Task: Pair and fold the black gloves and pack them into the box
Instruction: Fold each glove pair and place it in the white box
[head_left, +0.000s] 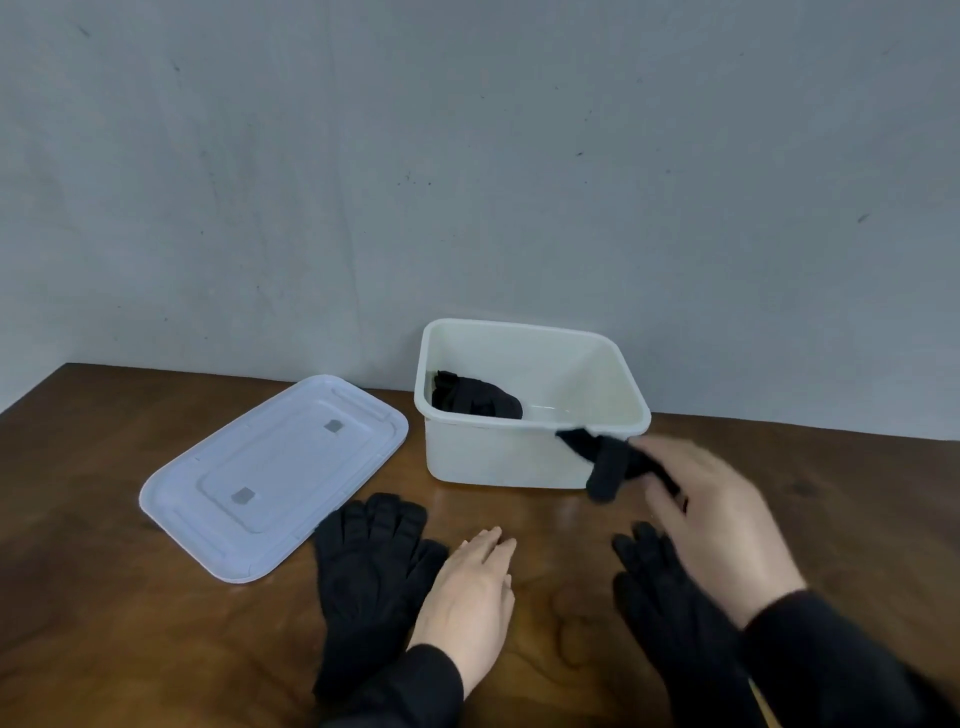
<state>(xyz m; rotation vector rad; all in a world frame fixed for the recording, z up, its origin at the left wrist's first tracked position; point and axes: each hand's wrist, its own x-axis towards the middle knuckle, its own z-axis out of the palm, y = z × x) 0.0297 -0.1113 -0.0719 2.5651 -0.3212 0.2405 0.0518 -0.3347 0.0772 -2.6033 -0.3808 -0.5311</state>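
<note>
A white plastic box (483, 452) stands open at the back of the wooden table, with a folded bundle of black gloves (475, 397) inside at its left end. My right hand (711, 525), blurred, is shut on a folded black glove bundle (605, 460) held at the box's front right corner, just over the rim. One black glove (366, 566) lies flat on the table, fingers pointing away. My left hand (470, 592) rests open, flat on the table, beside that glove's right edge. Another black glove (665, 603) lies flat under my right forearm, partly hidden.
The box's white lid (275, 475) lies upside down on the table (104, 623) to the left of the box. A grey wall rises directly behind the box. The table's far left corner shows at the left edge.
</note>
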